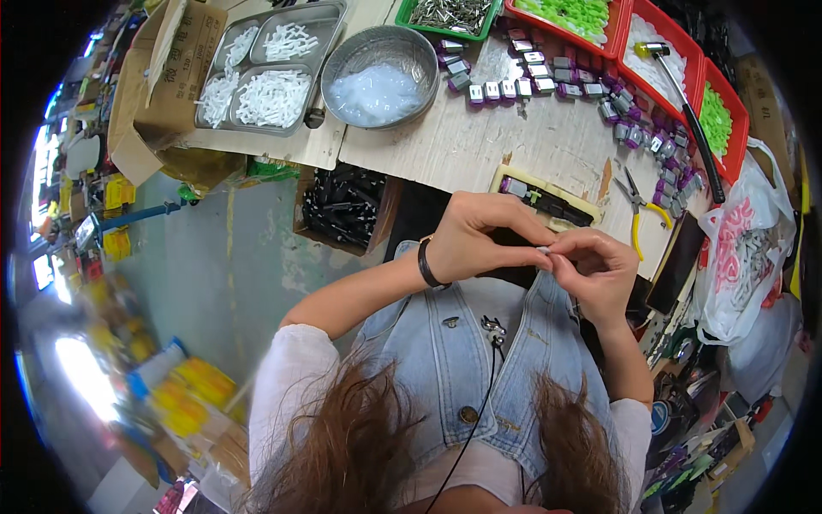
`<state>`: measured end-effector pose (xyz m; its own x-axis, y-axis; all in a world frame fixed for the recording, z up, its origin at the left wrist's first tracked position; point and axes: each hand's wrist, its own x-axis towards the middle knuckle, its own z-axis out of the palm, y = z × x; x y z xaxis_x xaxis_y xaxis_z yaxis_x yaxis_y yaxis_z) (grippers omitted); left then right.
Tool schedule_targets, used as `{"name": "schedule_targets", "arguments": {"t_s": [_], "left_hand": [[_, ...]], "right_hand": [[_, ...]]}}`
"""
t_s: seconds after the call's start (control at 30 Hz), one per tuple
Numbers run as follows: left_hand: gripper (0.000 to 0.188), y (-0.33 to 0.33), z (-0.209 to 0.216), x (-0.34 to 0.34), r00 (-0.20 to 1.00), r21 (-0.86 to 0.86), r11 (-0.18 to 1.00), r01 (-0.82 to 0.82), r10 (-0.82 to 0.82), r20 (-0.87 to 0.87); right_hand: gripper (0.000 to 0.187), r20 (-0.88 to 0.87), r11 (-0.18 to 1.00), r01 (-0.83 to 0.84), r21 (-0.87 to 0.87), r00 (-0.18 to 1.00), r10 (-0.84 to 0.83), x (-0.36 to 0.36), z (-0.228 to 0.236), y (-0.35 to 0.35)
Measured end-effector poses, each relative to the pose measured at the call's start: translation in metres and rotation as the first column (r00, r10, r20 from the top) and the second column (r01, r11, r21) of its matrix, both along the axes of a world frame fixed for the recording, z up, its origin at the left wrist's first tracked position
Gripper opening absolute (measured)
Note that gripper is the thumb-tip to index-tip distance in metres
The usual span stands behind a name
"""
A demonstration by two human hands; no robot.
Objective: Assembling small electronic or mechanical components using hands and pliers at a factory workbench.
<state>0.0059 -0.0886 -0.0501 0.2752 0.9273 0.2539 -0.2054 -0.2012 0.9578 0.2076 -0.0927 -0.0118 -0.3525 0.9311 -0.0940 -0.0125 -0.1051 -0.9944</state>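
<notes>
My left hand and my right hand meet at the table's near edge, in front of my body. Their thumbs and forefingers pinch a small whitish piece between them; fingers cover most of it, so its kind does not show. Just beyond the hands lies a cream-coloured fixture, with a black part and a small motor in it. To the right of the fixture are yellow-handled pliers, their jaws pointing away from me.
Small silver-and-purple motors spread across the table. Behind them stand red trays of green and white parts, with a hammer leaning across. At left are a metal bowl, a divided tray and a box of black parts.
</notes>
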Motion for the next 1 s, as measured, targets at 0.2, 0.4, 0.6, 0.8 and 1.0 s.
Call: {"name": "schedule_targets", "arguments": {"t_s": [0.2, 0.4, 0.6, 0.8, 1.0], "left_hand": [[0.042, 0.042, 0.021, -0.019, 0.865, 0.237, 0.953, -0.187, 0.274, -0.421], [0.015, 0.186, 0.037, -0.092, 0.171, 0.806, 0.590, 0.050, 0.790, -0.589], [0.016, 0.248, 0.042, -0.103, -0.031, 0.288, 0.947, 0.140, 0.295, -0.955], [0.016, 0.266, 0.034, -0.097, -0.084, 0.197, 0.965, 0.171, 0.214, -0.973], [0.016, 0.262, 0.031, -0.105, 0.087, 0.227, 0.954, 0.194, 0.214, -0.973]], "right_hand": [[0.014, 0.428, 0.899, -0.051, 0.435, 0.890, -0.157, 0.001, -0.024, 0.028], [0.013, 0.512, 0.884, -0.153, 0.442, 0.852, -0.108, -0.002, -0.027, 0.041], [0.016, 0.578, 0.877, -0.219, 0.427, 0.812, -0.079, -0.007, -0.022, 0.039], [0.017, 0.654, 0.911, -0.233, 0.340, 0.755, -0.051, -0.010, -0.012, 0.041], [0.024, 0.695, 0.985, -0.123, 0.122, 0.719, 0.003, -0.014, -0.008, 0.045]]}}
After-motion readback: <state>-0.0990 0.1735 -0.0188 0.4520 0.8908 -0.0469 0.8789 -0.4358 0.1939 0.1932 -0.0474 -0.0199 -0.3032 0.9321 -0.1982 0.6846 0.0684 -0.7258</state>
